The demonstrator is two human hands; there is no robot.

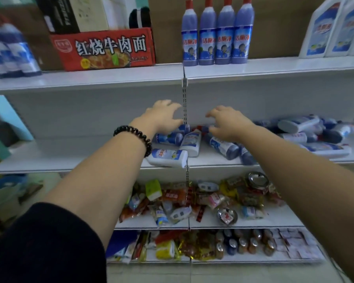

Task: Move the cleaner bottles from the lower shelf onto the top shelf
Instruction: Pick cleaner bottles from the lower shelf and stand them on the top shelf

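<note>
- Step in hand, as I judge it: the reach for the next pick-up, with both hands over the heap of blue and white plastic cleaner bottles (223, 145) lying on the white metal lower shelf (70, 152)
- The left hand (164, 114), a black bead bracelet (140, 133) on its wrist, has its fingers spread and lightly curved and holds nothing; the right hand (227, 123) is likewise spread and empty. Whether any fingertip touches a bottle I cannot tell
- The bottles lie on their sides, long axes flat along the shelf board. The blue one under the right hand points its base toward the front edge and its neck toward the back wall. The white bottle at the front edge (168, 158) lies crosswise
- The next move calls for closing each hand round one bottle's body, lifting it, turning it cap-up, and standing it on the white top shelf (110, 76) beside the four upright blue bottles with red caps (217, 31)
</note>
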